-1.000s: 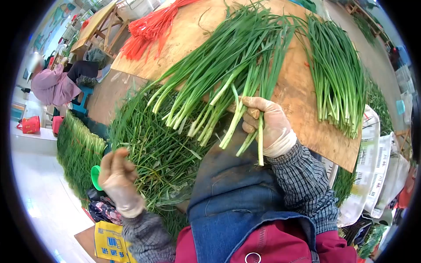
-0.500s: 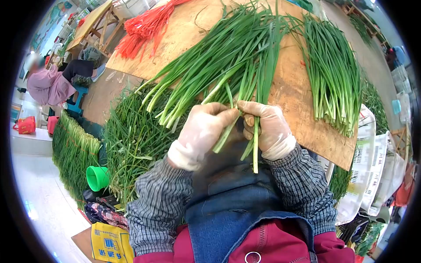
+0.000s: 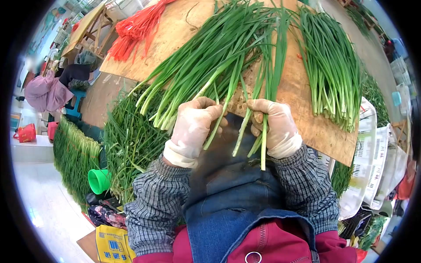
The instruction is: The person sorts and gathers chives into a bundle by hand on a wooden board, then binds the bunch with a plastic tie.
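Observation:
My left hand [image 3: 193,129], in a whitish glove, pinches a single chive stalk [image 3: 211,137] between thumb and forefinger. A few chives [image 3: 263,153] are gripped in my gloved right hand [image 3: 277,127], their pale ends hanging below the fingers and their leaves trailing up over the board. Both hands are over the near edge of the wooden board [image 3: 300,98], a small gap apart. Beyond my left hand spreads a loose pile of chives [image 3: 206,61]. To the right lies a neater bundle of chives [image 3: 331,72], its pale ends toward me.
Red plastic strips [image 3: 138,28] lie at the board's far left. Left of my legs are a heap of loose greens [image 3: 131,140], a row of stacked chives [image 3: 76,153] and a green bucket [image 3: 99,181]. White crates [image 3: 366,158] stand right. A person [image 3: 46,90] sits far left.
My hands have moved apart, the left one slightly left with its stalk, the right slightly right with its chives. The stalks between them now hang more separately.

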Demonstrator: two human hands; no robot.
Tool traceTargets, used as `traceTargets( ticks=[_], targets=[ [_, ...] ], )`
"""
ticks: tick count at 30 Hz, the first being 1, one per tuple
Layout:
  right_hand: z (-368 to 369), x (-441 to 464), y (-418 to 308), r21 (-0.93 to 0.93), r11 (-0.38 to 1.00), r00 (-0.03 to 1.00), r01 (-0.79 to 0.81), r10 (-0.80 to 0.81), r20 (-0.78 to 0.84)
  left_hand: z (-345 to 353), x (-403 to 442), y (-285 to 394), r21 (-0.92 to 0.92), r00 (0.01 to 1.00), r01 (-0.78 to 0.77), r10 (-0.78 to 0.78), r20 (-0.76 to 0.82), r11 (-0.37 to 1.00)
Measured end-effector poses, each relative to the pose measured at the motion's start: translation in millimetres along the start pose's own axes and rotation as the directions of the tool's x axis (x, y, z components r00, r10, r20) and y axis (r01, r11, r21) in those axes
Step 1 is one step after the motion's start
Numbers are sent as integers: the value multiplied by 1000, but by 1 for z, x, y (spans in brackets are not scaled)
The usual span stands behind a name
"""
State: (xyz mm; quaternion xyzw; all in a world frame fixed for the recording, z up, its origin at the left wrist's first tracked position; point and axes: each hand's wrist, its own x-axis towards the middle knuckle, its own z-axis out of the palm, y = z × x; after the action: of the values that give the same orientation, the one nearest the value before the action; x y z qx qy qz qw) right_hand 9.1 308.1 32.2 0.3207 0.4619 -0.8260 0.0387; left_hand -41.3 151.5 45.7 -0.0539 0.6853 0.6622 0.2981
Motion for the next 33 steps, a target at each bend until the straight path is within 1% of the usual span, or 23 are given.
traceTargets(
  ticks=[1,4,7,8,9,10,12,14,16,17,18,20,21,23,24,25,26,28,29,30,31,32,33],
  targets=[
    [-1,0,-1,-1,1000,1000,2,-2,10,-1,-2,1,34,1000,-14,14,2,999],
    [-12,9,5,76,996,991,-52,42,126,-7,-4,1,5,999,9,-9,31,1000],
    [-7,10,10,92,994,983,-65,48,177,-7,-3,-1,-27,998,21,-20,57,999],
    [-7,11,10,121,988,976,-97,71,205,-5,-3,-2,-30,998,23,-21,58,999],
    [-6,11,10,149,980,968,-131,94,234,-4,-1,-7,123,994,-113,112,17,986],
    [-7,11,10,175,971,958,-163,114,262,0,-1,-11,306,943,-287,323,-74,908],
    [-6,11,9,193,964,949,-184,123,290,6,-10,-13,409,837,-432,526,-150,804],
    [-5,11,10,213,958,950,-190,125,287,6,-14,-5,440,923,-331,383,-32,835],
    [-3,10,11,254,946,942,-203,117,316,9,-19,7,487,974,-219,215,66,845],
    [-2,10,10,275,939,938,-207,110,330,11,-17,0,234,985,-151,128,112,960],
    [-2,11,10,259,945,936,-201,107,334,12,-14,-6,-30,982,-51,55,182,998],
    [-3,10,10,234,954,937,-185,99,335,10,-13,-4,39,989,-76,71,126,996],
    [-5,9,11,204,965,950,-162,96,298,9,-12,-3,73,992,-87,79,99,994],
    [-6,8,13,133,984,969,-121,88,230,10,-11,-2,61,993,-91,86,78,994],
    [-6,6,13,138,984,972,-109,76,222,10,-11,-2,57,994,-93,89,65,994],
    [-5,4,12,143,985,975,-96,64,213,9,-8,-7,126,989,-138,131,63,982],
    [-4,2,10,149,986,978,-81,49,203,10,-7,-13,293,962,-262,271,10,920],
    [4,-6,5,80,997,991,-14,3,136,16,-9,-24,606,839,-424,544,-17,673],
    [7,-7,4,35,999,993,24,-28,114,20,-12,-25,696,726,-518,685,51,497],
    [8,-8,3,-11,998,994,61,-59,93,25,-14,-25,718,676,-546,733,72,432],
    [9,-7,4,-79,994,995,77,-72,70,26,-15,-25,667,754,-527,652,80,527],
    [6,-5,3,-56,997,994,52,-47,95,27,-17,-24,613,820,-495,564,95,616],
    [1,-3,3,-33,999,992,26,-21,122,25,-15,-19,367,934,-351,348,77,861]
  ],
)
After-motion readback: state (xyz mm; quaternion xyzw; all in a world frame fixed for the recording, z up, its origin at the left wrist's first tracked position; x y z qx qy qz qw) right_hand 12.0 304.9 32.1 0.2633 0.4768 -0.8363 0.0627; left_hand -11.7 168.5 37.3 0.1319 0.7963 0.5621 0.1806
